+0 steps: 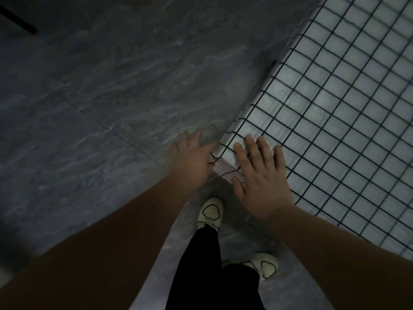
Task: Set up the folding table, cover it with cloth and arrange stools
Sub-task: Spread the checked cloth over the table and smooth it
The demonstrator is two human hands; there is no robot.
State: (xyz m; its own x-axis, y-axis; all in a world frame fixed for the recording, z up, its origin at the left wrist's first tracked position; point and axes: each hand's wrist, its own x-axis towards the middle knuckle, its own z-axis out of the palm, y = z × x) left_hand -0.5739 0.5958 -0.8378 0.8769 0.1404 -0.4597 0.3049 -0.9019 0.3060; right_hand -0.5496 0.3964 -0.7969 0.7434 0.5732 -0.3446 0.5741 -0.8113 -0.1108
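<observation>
White cloth with a black grid pattern [335, 97] fills the right side of the head view. It's spread flat over the desk, which is totally hidden underneath, and one corner points down toward the person's feet. At that corner the cloth folds over the edge and hangs a bit, and there's a pinkish striped patch [228, 173] showing just under the fold (can't tell if that's the cloth's underside or something else).

Right hand [261, 182] lies palm-down on top of the cloth right by that corner, fingers straight and slightly fanned, pressing flat and not gripping anything. Left hand [192, 164] is just off the corner on the other side, over the floor, pretty motion-blurred. Its fingers look stretched out and apart, with the thumb side right up against the hanging fold, but the blur hides whether it actually touches.

Below the hands you get black trousers [207, 271] and two white shoes with dark outlines [211, 212], standing on a dark grey marble-look tiled floor [100, 86]. A thin dark bar [17, 17] cuts across the top left corner.
</observation>
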